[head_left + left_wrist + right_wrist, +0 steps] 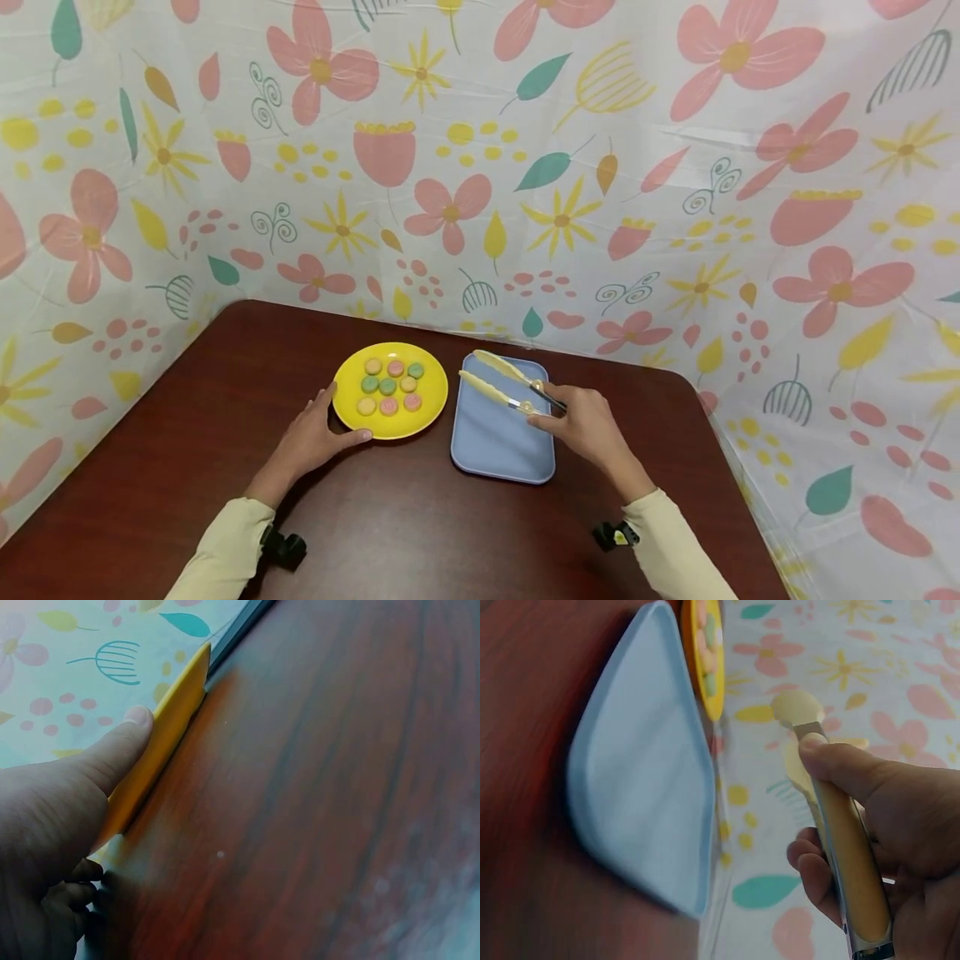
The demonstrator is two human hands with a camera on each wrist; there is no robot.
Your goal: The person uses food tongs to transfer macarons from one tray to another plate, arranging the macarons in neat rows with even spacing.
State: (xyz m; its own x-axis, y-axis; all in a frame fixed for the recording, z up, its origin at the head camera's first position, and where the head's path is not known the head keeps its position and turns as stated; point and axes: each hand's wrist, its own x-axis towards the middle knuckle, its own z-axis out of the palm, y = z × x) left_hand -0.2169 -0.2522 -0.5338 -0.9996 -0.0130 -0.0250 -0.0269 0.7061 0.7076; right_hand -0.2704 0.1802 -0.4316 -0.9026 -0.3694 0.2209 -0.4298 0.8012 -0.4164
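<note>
A yellow plate lies on the table with several small round pastel macarons in pink, green and cream. My left hand holds the plate at its near-left edge, thumb along the rim; in the left wrist view, the thumb lies against the plate's yellow side. With my right hand I grip a pair of tongs over a blue-grey tray. The tongs' cream-coloured ends stand apart with nothing between them. Their metal handle shows in the right wrist view, under my thumb.
The dark brown wooden table has rounded far corners. Behind and beside it hangs a white cloth with a printed flower and leaf pattern. Plate and tray lie side by side, a narrow gap apart. A black camera is strapped on each wrist.
</note>
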